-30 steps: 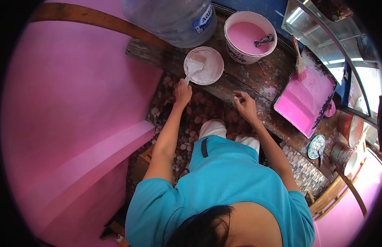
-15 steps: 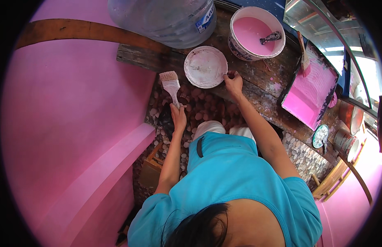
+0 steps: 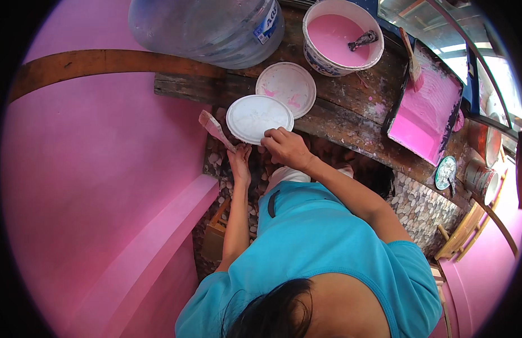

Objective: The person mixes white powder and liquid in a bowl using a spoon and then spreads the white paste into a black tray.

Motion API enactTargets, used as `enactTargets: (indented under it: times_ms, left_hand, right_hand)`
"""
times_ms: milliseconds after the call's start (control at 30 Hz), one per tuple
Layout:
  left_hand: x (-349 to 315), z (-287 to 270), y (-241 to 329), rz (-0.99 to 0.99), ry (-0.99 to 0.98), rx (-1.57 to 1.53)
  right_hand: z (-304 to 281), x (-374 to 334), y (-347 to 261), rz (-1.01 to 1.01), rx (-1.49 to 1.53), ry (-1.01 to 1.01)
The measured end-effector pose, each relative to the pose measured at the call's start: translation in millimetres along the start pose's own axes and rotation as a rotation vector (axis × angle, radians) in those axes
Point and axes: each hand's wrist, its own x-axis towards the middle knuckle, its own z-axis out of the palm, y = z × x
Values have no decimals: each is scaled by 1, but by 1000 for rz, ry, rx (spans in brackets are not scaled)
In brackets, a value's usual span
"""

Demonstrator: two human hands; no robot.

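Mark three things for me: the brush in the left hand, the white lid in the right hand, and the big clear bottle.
Brush (image 3: 217,130): head view, on its middle.
White lid (image 3: 259,116): head view, on its flat face.
Bottle (image 3: 209,34): head view, on its side.

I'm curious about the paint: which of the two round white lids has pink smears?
The farther lid, lying on the wooden planks; the held lid, in the right hand, shows none.
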Motion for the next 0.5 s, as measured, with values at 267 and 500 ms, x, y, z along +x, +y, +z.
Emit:
enactTargets:
  times_ms: [267,500]
  left_hand:
    - [-4,-7,-7,110,149,156]
    - [-12,11,20,233,170,413]
  right_hand:
    - [8,-25,9,-16,-1,-142]
    - [13,-35,17,-7,24,-229]
